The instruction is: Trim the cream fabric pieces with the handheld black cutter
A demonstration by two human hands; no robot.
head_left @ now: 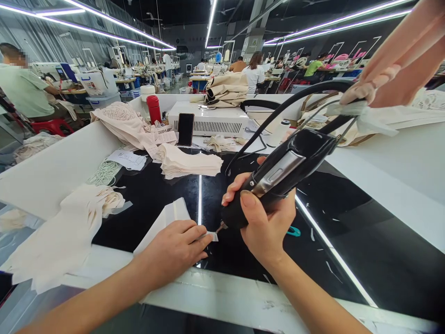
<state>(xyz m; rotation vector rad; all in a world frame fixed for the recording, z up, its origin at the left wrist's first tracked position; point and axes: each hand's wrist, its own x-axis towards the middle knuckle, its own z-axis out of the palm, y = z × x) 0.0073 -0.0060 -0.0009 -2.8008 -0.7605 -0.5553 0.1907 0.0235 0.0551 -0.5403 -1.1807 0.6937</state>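
My right hand is wrapped round a black corded hand tool with a silver plate along its side. The tool leans down to the left, and its narrow metal tip meets the end of a pale fabric piece on the glossy black tabletop. Palm down, my left hand lies on that piece, fingers stretched out and pressing close to the tip. Part of the fabric is hidden beneath this hand. A twisted pink cloth is tied round the tool's upper end, where the cable comes out.
A stack of cream fabric pieces lies ahead, with a phone propped behind it. More cloth hangs over the left edge. Teal-handled snips lie right of my right hand. Behind stand a white vented box and a red bottle.
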